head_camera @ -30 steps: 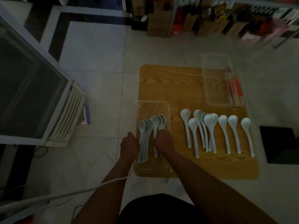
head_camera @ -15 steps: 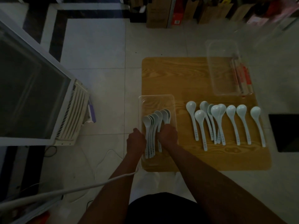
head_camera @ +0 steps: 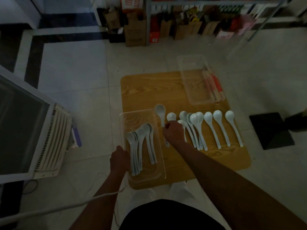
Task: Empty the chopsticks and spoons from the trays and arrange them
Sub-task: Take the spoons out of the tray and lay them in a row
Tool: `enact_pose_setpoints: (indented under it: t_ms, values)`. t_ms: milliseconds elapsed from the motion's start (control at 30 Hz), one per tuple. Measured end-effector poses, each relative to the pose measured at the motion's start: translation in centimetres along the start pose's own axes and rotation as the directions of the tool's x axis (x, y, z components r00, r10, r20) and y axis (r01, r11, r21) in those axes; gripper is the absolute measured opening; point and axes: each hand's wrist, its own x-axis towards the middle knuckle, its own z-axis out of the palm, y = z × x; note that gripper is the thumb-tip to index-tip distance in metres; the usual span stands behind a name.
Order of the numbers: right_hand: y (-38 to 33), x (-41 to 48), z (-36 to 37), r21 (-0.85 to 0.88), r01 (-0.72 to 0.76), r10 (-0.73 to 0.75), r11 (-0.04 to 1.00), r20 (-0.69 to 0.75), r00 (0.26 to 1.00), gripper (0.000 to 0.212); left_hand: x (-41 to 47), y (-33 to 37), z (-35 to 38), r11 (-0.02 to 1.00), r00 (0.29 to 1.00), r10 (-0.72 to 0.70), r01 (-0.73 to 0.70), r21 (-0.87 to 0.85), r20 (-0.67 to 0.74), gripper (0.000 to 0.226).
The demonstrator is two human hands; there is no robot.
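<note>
Spoon (head_camera: 160,112) pinched by its handle in the right hand (head_camera: 172,132), fingers (head_camera: 167,126) curled, beside the near-left tray (head_camera: 123,123); left hand (head_camera: 119,159) at its rim, grip unclear. Next, lay it alongside the counter's (head_camera: 149,90) row (head_camera: 216,128).

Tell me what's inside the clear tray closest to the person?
White spoons lie bunched in that tray, bowls toward its far end. They overlap, so the exact count is hidden.

You stand in dim light on pale floor tiles (head_camera: 74,67). At 9 o'clock sits a white glass-topped cabinet (head_camera: 21,130), at 12 o'clock a shelf (head_camera: 199,2) above cardboard boxes (head_camera: 135,30), and at 3 o'clock a black block (head_camera: 270,130).
</note>
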Motion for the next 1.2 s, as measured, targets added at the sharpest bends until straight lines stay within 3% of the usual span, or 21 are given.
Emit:
enact_pose_setpoints:
  t_ms: [167, 300, 400, 600, 900, 1200]
  values:
    - [7.5, 1.7, -5.3, -0.073, -0.081, 0.074, 0.994, -0.087, 0.993, 0.025, -0.4, 0.6, 0.6, 0.999, 1.0, 0.015, -0.014, 0.041, -0.026, 0.017]
    - [13.2, 3.1, -8.6, -0.245, -0.159, 0.147, 0.956, -0.066, 0.987, 0.031, -0.7, 1.1, 1.3, 0.998, 1.0, 0.004, -0.002, 0.069, -0.031, 0.017]
    - [16.5, 4.6, -9.9, -0.267, -0.252, 0.246, 0.93, -0.058, 0.968, 0.028, -0.9, 1.4, 1.8, 0.997, 0.999, -0.031, 0.032, 0.067, -0.024, 0.017]
    - [20.0, 6.7, -10.5, -0.228, -0.326, 0.348, 0.917, 0.064, 0.935, 0.026, -0.9, 1.8, 2.4, 0.989, 0.992, -0.109, 0.115, 0.096, -0.066, 0.016]
    - [21.3, 7.8, -9.3, -0.151, -0.392, 0.403, 0.907, 0.05, 0.914, 0.032, -1.0, 2.3, 2.8, 0.974, 0.975, -0.183, 0.198, 0.113, -0.129, 0.016]
    - [24.4, 9.5, -7.8, -0.081, -0.483, 0.484, 0.872, -0.02, 0.875, 0.03, -1.4, 2.5, 3.2, 0.97, 0.97, -0.171, 0.197, 0.145, -0.175, 0.025]
